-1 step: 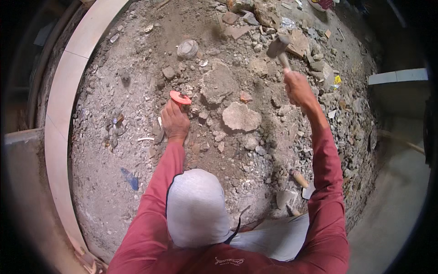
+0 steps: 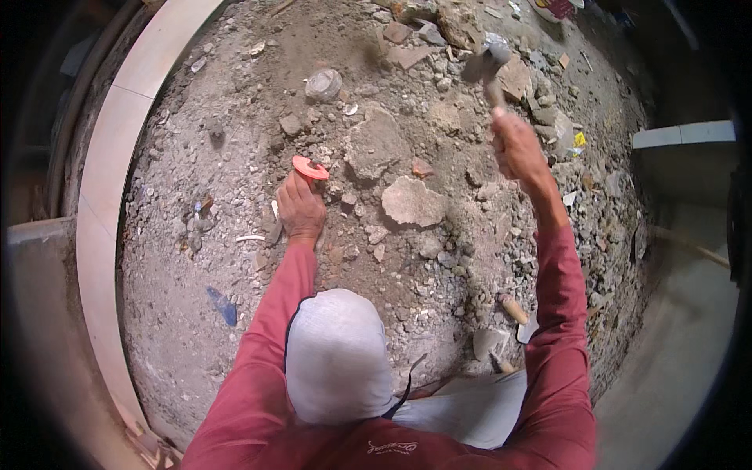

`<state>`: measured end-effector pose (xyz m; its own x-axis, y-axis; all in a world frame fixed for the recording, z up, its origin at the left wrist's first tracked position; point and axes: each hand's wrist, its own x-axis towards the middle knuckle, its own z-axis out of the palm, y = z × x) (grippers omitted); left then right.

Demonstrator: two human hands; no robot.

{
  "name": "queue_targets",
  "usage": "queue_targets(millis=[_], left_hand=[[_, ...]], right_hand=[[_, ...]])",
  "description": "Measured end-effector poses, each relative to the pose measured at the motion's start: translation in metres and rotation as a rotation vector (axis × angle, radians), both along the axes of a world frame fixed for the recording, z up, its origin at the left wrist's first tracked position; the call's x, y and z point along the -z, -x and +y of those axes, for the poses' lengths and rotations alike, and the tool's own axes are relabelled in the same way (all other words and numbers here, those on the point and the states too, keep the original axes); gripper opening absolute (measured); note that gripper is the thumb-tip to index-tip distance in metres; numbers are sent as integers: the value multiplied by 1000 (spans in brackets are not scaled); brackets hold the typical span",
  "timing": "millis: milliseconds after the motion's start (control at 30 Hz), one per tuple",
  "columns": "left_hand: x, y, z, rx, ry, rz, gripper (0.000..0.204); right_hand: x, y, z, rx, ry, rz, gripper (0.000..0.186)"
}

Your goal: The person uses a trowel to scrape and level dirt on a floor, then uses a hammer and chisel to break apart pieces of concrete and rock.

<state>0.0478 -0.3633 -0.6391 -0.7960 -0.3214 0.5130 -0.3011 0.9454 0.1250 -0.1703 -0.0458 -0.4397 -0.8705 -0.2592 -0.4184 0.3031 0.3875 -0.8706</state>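
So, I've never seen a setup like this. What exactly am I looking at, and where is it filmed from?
There's no machine here: a person works with two bare hands. A wide fisheye camera worn on the head looks down, so straight edges bend near the rim. The left hand holds an orange-red disc-topped tool, mostly hidden by the grip. The right hand holds a hammer, slightly blurred. The ground is covered in rubble, with a flat pale stone and a blue scrap among it.
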Motion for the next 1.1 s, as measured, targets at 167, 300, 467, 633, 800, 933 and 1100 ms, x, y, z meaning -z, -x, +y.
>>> queue_targets(millis=[167, 300, 467, 633, 800, 933, 1100], left_hand=[[-1, 2, -5, 13, -5, 21, 52], [-6, 6, -2, 22, -8, 19, 56], [9, 1, -5, 23, 14, 66, 55], [4, 6, 0, 34, -39, 10, 59], [3, -1, -3, 38, -40, 12, 55], [8, 1, -5, 26, -6, -3, 53], [14, 8, 5, 8, 110, 5, 58]], right_hand=[[-96, 26, -67, 55, 133, 985, 38], [-12, 47, -73, 114, -222, 1534, 27], [127, 26, 14, -333, -703, 391, 49], [77, -52, 68, -226, -639, 232, 54], [57, -122, 134, -189, -954, 283, 50], [46, -154, 206, -138, -1152, 568, 47], [75, -206, 351, 63, -1451, 764, 31]])
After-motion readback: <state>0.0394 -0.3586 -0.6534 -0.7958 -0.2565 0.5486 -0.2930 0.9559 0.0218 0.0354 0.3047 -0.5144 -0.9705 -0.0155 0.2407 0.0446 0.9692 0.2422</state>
